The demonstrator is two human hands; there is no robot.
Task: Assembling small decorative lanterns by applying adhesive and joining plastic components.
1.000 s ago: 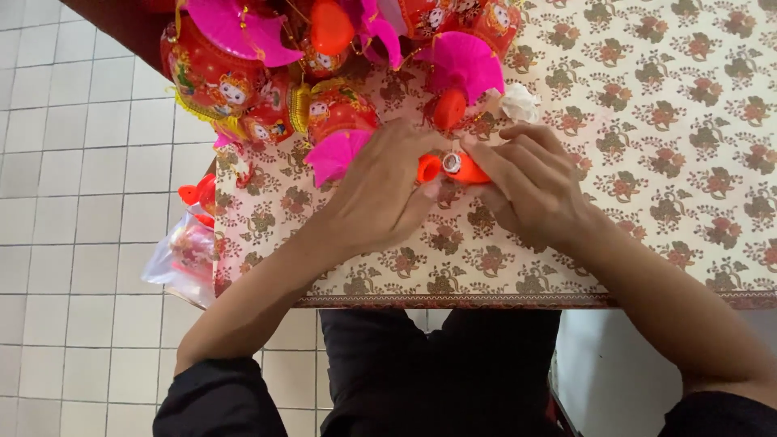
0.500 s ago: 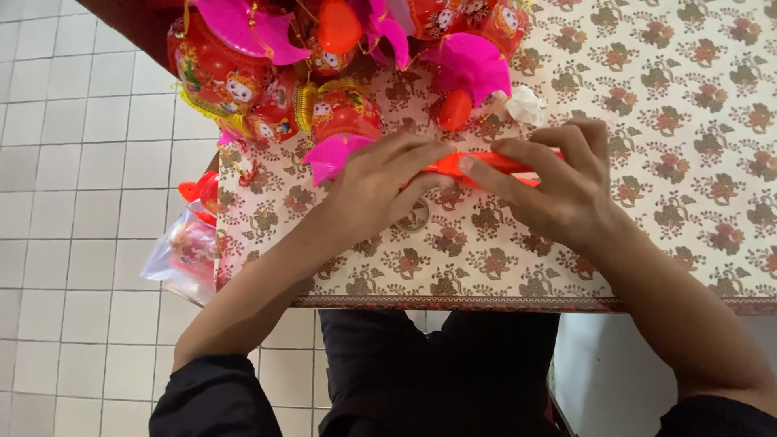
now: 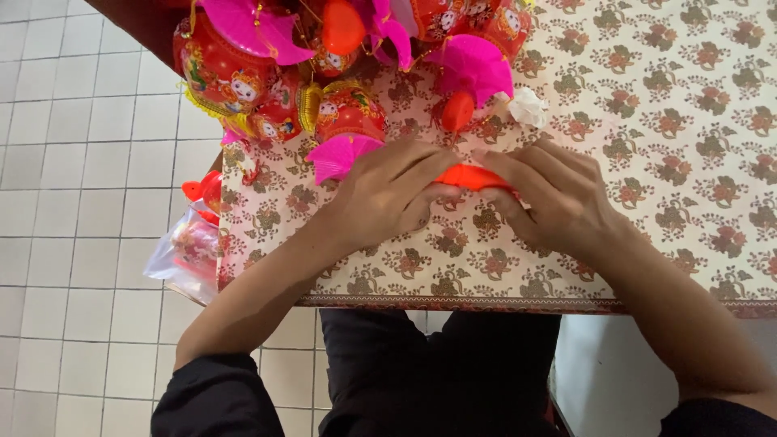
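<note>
While the left hand (image 3: 388, 198) pinches the orange piece (image 3: 473, 176), the right hand (image 3: 558, 198) grips it too (fingers curled).

sleeves: black, pushed up around the elbows on both arms, so the forearms are bare
left hand (image 3: 388, 194): bare, no glove, no ring that I can spot
right hand (image 3: 558, 198): same, bare
legs: dark, looks like black trousers

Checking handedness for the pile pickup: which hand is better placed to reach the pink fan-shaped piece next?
Left, probably. The left hand lies right beside the pink fan-shaped piece, fingers nearly touching it. The right hand is farther off, and both pinch the orange piece.
</note>
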